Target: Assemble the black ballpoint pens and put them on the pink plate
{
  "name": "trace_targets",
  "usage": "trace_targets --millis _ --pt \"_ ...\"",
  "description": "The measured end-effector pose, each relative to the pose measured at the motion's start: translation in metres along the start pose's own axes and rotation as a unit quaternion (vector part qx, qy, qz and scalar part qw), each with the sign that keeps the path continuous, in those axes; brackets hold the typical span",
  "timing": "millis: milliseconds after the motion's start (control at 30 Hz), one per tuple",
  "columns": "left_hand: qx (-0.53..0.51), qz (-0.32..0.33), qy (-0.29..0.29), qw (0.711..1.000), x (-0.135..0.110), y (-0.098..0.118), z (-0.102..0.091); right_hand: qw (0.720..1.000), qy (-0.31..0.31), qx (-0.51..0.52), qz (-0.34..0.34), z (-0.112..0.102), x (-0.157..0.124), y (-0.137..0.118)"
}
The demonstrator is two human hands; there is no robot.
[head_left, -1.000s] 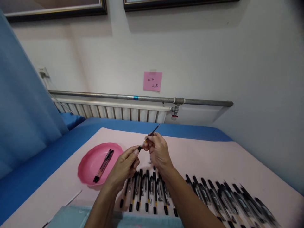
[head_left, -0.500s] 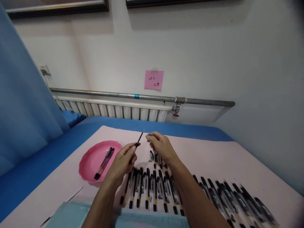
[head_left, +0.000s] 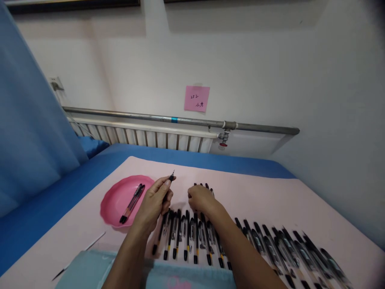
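Observation:
My left hand (head_left: pixel 158 195) is closed round a pen (head_left: pixel 171 177), its fine tip pointing up past the thumb and the rest of the barrel hidden in the fingers. Beyond the near row, my right hand (head_left: pixel 201 198) reaches down with its fingers curled over a small group of pen parts (head_left: pixel 207 186). Its fingertips are out of sight, so what they pinch does not show. Below both hands lies a row of black-and-clear pens (head_left: pixel 187 237), with loose clear caps and small metal clips among them.
A pink scalloped dish (head_left: pixel 112 200) on the left holds pens (head_left: pixel 132 204). More pens and caps (head_left: pixel 288 249) lie at the right. A thin white stick with a dark tip (head_left: pixel 95 241) rests near the light-blue cloth (head_left: pixel 87 269). A radiator (head_left: pixel 144 136) stands behind the blue bed (head_left: pixel 240 162).
The long thin refill sticking up from my left hand is now down to a short tip. My right hand has moved down from beside it to the small group of parts.

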State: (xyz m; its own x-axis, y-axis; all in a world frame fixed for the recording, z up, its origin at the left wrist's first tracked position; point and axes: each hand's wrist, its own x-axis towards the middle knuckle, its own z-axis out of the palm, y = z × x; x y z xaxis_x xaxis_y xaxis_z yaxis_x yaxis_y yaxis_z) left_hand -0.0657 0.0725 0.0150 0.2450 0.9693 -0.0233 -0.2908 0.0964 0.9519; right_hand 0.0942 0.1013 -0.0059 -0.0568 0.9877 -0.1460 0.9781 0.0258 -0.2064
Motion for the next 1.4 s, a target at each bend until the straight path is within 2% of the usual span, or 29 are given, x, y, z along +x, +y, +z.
trace_targets --millis 167,267,333,400,500,567,700,833,1067,1400 --pt "0.004 -0.001 0.001 1.000 -0.001 -0.001 0.000 1.000 0.008 0.010 -0.009 0.005 -0.002 -0.005" --pt "0.028 -0.021 -0.018 0.999 -0.002 0.001 -0.001 0.997 0.056 0.046 -0.038 -0.002 -0.004 -0.007" --pt "0.064 -0.047 -0.032 0.996 -0.002 0.003 -0.002 0.988 0.092 0.113 -0.058 -0.010 -0.006 -0.007" --pt "0.095 -0.068 -0.039 0.992 -0.003 0.004 -0.004 0.955 0.114 0.263 -0.082 -0.018 -0.008 -0.008" --pt "0.116 -0.086 -0.045 0.989 -0.002 0.004 -0.009 0.865 0.098 0.478 -0.117 -0.028 -0.015 -0.010" --pt "0.125 -0.091 -0.053 0.987 -0.002 0.003 -0.013 0.843 0.073 0.517 -0.132 -0.032 -0.019 -0.011" --pt "0.138 -0.084 -0.068 0.985 -0.004 0.005 -0.018 0.824 0.069 0.540 -0.159 -0.035 -0.023 -0.013" --pt "0.152 -0.066 -0.067 0.984 -0.007 0.010 -0.017 0.817 0.062 0.545 -0.178 -0.036 -0.024 -0.013" --pt "0.172 -0.083 -0.067 0.979 -0.007 0.015 -0.019 0.805 0.060 0.565 -0.170 -0.037 -0.022 -0.008" --pt "0.198 -0.077 -0.096 0.973 -0.006 0.009 -0.022 0.816 0.010 0.546 -0.190 -0.035 -0.021 -0.008"
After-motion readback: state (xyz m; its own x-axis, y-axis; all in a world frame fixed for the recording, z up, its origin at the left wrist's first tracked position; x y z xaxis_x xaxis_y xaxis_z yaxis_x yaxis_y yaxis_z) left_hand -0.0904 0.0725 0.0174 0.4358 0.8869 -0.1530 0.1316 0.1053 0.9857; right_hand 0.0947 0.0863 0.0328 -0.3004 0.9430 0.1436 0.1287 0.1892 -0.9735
